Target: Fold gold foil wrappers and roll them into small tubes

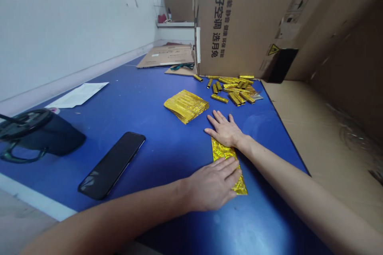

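A shiny gold patterned strip (220, 150), foil or paper by its look, lies flat on the blue table. My left hand (214, 183) rests palm down across its nearer part, fingers stretched out. Over the strip's far end lies my right hand (225, 128), flat with its fingers spread. Part of the strip is hidden under both hands. Just beyond them sits a stack of gold sheets (187, 105). Several small gold rolled or folded pieces (236, 99) are heaped farther back on the right.
On the left are a black phone (112, 165), a dark lidded mug (44, 133) and a white paper (79, 95). A big cardboard box (251, 20) stands at the back right. Flat cardboard (167, 55) lies at the far end, with a wall (74, 16) along the left.
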Available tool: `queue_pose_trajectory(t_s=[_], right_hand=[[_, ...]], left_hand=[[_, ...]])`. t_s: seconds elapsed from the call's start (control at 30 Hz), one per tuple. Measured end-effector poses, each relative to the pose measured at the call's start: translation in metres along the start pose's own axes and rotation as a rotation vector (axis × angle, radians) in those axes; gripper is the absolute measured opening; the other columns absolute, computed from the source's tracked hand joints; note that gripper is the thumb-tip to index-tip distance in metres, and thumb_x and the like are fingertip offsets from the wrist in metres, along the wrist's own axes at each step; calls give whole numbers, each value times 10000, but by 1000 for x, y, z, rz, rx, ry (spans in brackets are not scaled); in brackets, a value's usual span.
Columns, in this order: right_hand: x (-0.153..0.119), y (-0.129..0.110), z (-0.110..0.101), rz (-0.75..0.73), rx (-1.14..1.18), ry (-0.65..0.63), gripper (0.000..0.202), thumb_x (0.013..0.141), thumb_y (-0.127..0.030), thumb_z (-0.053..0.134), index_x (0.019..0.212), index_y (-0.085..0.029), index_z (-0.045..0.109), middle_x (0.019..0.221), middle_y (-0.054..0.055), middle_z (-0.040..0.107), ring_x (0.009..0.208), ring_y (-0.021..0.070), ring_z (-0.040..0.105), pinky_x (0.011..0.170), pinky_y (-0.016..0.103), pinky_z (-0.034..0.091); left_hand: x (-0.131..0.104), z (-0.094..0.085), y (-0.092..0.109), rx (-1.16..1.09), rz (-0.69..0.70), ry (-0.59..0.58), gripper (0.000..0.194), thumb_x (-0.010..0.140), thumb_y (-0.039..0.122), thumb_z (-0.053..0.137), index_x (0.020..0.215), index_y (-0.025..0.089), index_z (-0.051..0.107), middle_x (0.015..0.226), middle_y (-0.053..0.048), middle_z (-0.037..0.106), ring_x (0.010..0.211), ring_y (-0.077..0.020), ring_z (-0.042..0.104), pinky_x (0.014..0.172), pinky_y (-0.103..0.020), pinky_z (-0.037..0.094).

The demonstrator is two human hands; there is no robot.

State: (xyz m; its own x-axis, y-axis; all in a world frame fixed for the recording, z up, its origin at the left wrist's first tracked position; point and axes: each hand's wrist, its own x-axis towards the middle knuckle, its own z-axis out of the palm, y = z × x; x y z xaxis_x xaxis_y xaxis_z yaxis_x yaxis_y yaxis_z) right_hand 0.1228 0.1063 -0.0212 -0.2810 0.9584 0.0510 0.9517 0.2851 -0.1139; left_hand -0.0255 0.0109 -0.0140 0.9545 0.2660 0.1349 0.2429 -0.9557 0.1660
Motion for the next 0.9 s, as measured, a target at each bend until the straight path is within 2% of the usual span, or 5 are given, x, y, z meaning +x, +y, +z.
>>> queue_pose_trajectory(t_s=[0.2,0.4,0.6,0.8,0.9], right_hand=[[-1,0,0,1,25,8,733,780,-645,118,1332,-179,240,1413,120,139,1280,259,82,984,522,56],[-1,1,-1,10,85,48,723,775,-649,182,1326,-186,253,1404,107,189,1277,243,116,999,491,61],[-17,-6,-22,65,154,134,696,817,-590,112,1360,-154,88,1405,126,171,1278,225,121,985,493,153],[-62,-45,-17,-305,159,-10,707,791,-620,223,1345,-183,194,1413,106,141,1282,235,72,1009,478,91],[-56,-45,-9,-292,131,-49,717,792,-623,196,1346,-167,194,1416,119,115,1282,244,68,1005,486,87]], left_hand=[[-20,-13,23,-159,34,-91,719,803,517,377,1288,4,240,1354,-207,211,1263,-274,138,1038,-362,136],[-31,-15,36,-231,18,-99,773,786,564,360,1304,12,204,1378,-181,146,1276,-250,75,1049,-343,81],[-31,-14,37,-267,-22,-75,796,767,590,369,1308,28,212,1381,-162,155,1279,-228,83,1052,-317,62],[-30,-14,36,-299,-16,-101,821,756,592,386,1316,25,187,1374,-181,170,1270,-255,118,1047,-347,86],[-30,-15,35,-308,-4,-108,812,764,578,386,1313,14,186,1376,-184,154,1271,-261,100,1046,-359,94]])
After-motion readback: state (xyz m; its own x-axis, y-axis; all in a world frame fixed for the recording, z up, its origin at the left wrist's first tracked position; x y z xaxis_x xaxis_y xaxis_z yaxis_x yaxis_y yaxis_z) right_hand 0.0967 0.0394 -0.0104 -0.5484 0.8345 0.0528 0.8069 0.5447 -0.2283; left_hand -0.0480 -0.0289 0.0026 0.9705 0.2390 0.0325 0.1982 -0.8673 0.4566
